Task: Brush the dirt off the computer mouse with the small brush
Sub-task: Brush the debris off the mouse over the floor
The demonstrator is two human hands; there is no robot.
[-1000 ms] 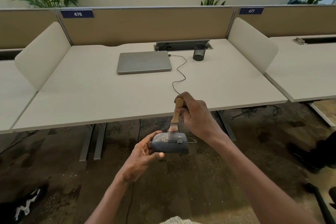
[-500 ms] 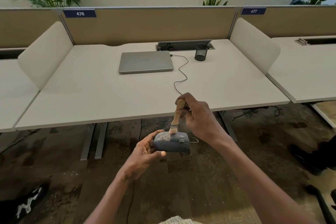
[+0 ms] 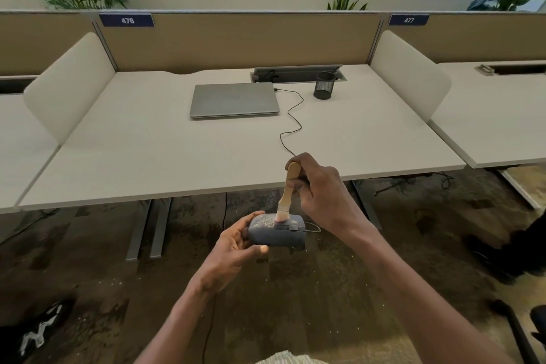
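The left hand (image 3: 233, 248) grips the dark grey computer mouse (image 3: 276, 230) at its rear end, fingers curled round it, holding it in the air over the floor (image 3: 88, 269), just off the table (image 3: 147, 156) edge. Pale dirt specks (image 3: 263, 220) cover the mouse's top toward 9 o'clock. The right hand (image 3: 322, 195), at 1 o'clock from the mouse, pinches the small brush (image 3: 286, 189) by its wooden handle, bristles touching the mouse's top. On the table at 12 o'clock lie a closed laptop (image 3: 235, 99), its black cable (image 3: 291, 127) and a mesh pen cup (image 3: 324, 85).
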